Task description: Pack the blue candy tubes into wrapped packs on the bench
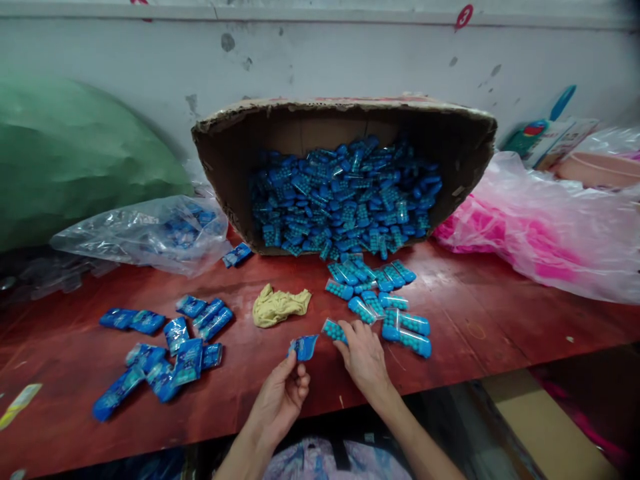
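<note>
Head view: left hand with fingers pinching 1 blue packet, lifted just clear of the red worktop; right hand with fingers pressed onto a clear pack of teal beads lying flat, likely to steady it. Behind, cardboard box tipped on its side, spilling like packs toward the hands; finished-looking blue packets grouped apart at left, yellow cloth between.

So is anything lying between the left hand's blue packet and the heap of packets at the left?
Nothing visible: the red table is bare between the blue packet in the left hand and the heap of packets. The yellow cloth lies farther back.
</note>
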A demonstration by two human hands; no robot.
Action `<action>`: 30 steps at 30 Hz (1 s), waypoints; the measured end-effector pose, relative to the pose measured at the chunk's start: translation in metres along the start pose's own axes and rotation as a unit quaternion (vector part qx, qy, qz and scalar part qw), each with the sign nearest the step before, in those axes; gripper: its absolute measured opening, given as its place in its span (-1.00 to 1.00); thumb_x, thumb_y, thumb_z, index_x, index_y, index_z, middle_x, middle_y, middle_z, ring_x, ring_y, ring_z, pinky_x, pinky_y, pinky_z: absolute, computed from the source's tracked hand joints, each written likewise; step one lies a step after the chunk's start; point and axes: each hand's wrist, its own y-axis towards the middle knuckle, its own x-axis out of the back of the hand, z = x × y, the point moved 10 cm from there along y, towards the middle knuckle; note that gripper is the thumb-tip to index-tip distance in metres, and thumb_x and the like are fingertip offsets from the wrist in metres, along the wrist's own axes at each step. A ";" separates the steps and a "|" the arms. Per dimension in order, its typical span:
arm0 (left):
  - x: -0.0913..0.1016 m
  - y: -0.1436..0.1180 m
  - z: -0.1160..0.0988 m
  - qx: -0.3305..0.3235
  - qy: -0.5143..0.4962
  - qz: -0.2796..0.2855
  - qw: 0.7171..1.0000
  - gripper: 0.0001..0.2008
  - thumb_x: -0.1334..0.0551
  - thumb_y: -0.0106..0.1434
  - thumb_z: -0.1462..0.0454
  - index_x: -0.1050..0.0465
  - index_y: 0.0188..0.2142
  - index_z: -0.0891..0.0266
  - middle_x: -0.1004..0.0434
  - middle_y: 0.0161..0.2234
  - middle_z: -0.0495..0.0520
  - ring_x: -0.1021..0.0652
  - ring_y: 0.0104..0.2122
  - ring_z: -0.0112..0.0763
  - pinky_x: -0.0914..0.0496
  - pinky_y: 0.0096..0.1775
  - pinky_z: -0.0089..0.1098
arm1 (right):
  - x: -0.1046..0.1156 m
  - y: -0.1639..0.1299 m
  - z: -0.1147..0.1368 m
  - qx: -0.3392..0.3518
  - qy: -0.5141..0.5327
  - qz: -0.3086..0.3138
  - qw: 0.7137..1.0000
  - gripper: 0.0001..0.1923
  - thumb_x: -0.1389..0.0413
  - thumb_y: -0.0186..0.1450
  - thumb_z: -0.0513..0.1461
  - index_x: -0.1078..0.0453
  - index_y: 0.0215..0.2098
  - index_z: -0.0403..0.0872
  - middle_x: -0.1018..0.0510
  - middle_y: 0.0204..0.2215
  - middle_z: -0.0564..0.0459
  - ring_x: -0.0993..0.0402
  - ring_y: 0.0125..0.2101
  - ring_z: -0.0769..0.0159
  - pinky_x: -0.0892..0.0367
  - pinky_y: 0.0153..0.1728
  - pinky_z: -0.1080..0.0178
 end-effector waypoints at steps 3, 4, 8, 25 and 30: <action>0.000 0.002 -0.001 0.003 -0.017 -0.007 1.000 -0.88 -0.07 0.22 0.36 -0.31 -0.45 0.30 -0.35 -0.70 -0.05 -0.36 -0.73 -0.61 -0.24 -0.71 -0.64 | -0.001 0.002 -0.002 0.000 0.139 -0.012 0.990 -0.70 -0.05 0.20 -0.25 -0.30 -0.08 -0.09 -0.42 -0.25 -0.09 -0.34 -0.20 0.13 -0.25 -0.19 0.12; 0.001 0.004 -0.002 0.001 -0.022 -0.011 1.000 -0.87 -0.07 0.22 0.36 -0.31 -0.46 0.31 -0.35 -0.71 -0.05 -0.37 -0.73 -0.60 -0.25 -0.72 -0.64 | -0.001 0.003 -0.005 -0.012 0.209 -0.013 0.978 -0.71 -0.06 0.19 -0.24 -0.30 -0.11 -0.09 -0.41 -0.25 -0.06 -0.36 -0.22 0.16 -0.26 -0.20 0.15; 0.006 0.008 -0.005 -0.018 -0.025 -0.019 0.999 -0.84 -0.08 0.22 0.34 -0.30 -0.48 0.32 -0.37 -0.69 -0.03 -0.39 -0.72 -0.60 -0.27 -0.71 -0.63 | -0.018 -0.002 -0.015 -0.115 0.502 0.057 0.856 -0.74 -0.09 0.14 -0.18 -0.27 -0.21 -0.09 -0.37 -0.55 0.17 -0.30 -0.63 0.43 -0.26 -0.56 0.34; -0.007 0.000 -0.028 -0.161 0.076 0.071 0.981 -0.74 -0.30 0.01 0.24 -0.31 -0.32 0.27 -0.53 -0.49 0.02 -0.52 -0.54 -0.43 -0.38 -0.57 -0.51 | -0.013 -0.019 0.018 -0.163 0.576 0.125 0.791 -0.67 -0.07 0.10 -0.14 -0.25 -0.20 -0.14 -0.20 -0.76 0.33 -0.10 -0.83 0.54 -0.04 -0.83 0.46; -0.008 -0.003 -0.034 -0.176 0.087 0.075 0.978 -0.73 -0.29 0.01 0.23 -0.30 -0.30 0.25 -0.55 -0.44 0.02 -0.54 -0.48 -0.40 -0.44 -0.51 -0.46 | -0.011 -0.022 0.019 -0.148 0.566 0.115 0.803 -0.68 -0.09 0.10 -0.15 -0.27 -0.20 -0.11 -0.24 -0.69 0.28 -0.12 -0.81 0.57 -0.08 -0.80 0.46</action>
